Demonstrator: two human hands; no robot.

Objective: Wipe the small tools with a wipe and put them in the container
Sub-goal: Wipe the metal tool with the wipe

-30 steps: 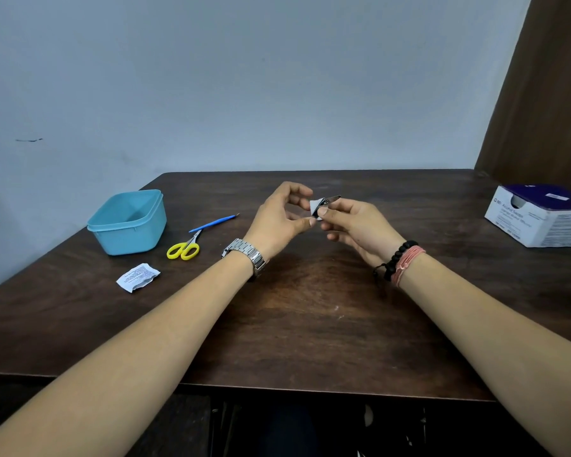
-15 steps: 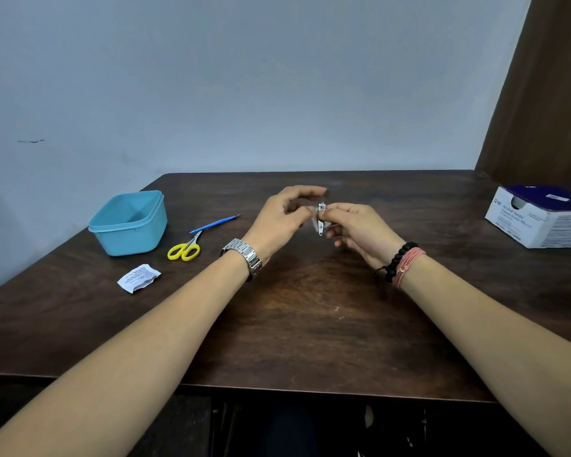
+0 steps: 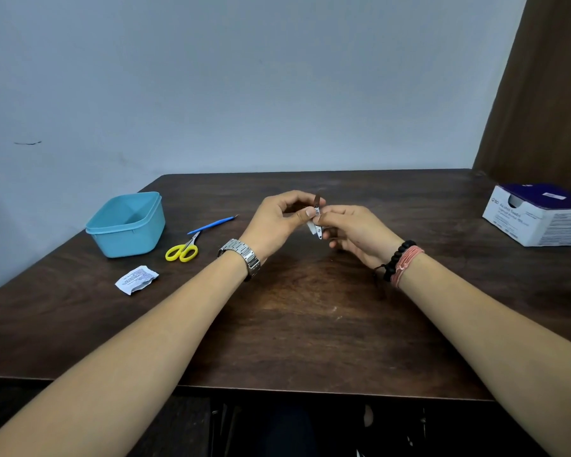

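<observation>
We see a dark wooden table [image 3: 310, 324] as the biggest thing, running to a pale wall. On its far right edge sits a white and purple box [image 3: 538, 216]; at far left an open light-blue container [image 3: 126, 224]. Both of the person's forearms reach in over the table's near edge, and the hands meet above its middle, off the surface. The left hand [image 3: 277, 222], steel watch [image 3: 241, 255] on the wrist, has thumb and forefinger curled, pinching a small metal nail clipper [image 3: 317, 216] held roughly upright. The right hand [image 3: 356, 235], with bead and cord bracelets [image 3: 399, 262], pinches the same tool with a white wipe [image 3: 312, 227], probably folded round the lower end; too small to be sure. Yellow-handled scissors [image 3: 183, 250] lie just right of the container, a thin blue stick tool [image 3: 211, 224] beside them, a torn white sachet [image 3: 136, 279] nearer us.
</observation>
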